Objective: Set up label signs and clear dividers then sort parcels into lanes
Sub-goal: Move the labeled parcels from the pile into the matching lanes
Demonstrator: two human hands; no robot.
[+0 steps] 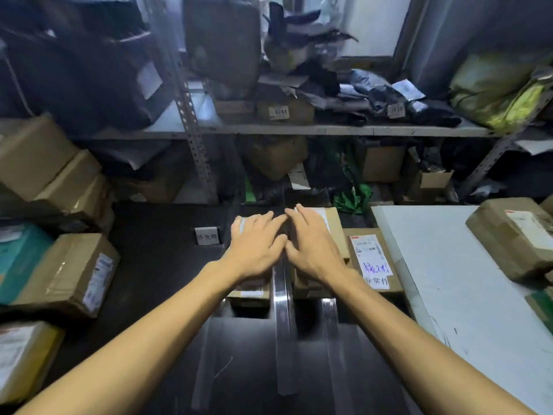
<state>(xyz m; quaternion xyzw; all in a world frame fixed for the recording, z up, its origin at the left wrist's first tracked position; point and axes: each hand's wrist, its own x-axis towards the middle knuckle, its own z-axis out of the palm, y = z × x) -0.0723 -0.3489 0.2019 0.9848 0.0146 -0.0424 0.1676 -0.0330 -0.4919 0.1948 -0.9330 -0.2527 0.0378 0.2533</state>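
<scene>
At frame centre, the left hand (pixel 257 250) and right hand (pixel 311 244) lie flat, fingers (pixel 263 218) straight and gripping nothing. Each rests on a parcel: the left parcel (pixel 250 295) and the right parcel (pixel 335 223), with the clear divider (pixel 281 295) between them. Uneven pushing would probably skew that divider or topple the label sign (pixel 207 236) just to the left.

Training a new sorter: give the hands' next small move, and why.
Probably slide both boxes straight against the clear divider: the left hand lies flat on the left box, the right hand flat on the right box, one each side of it.
</scene>
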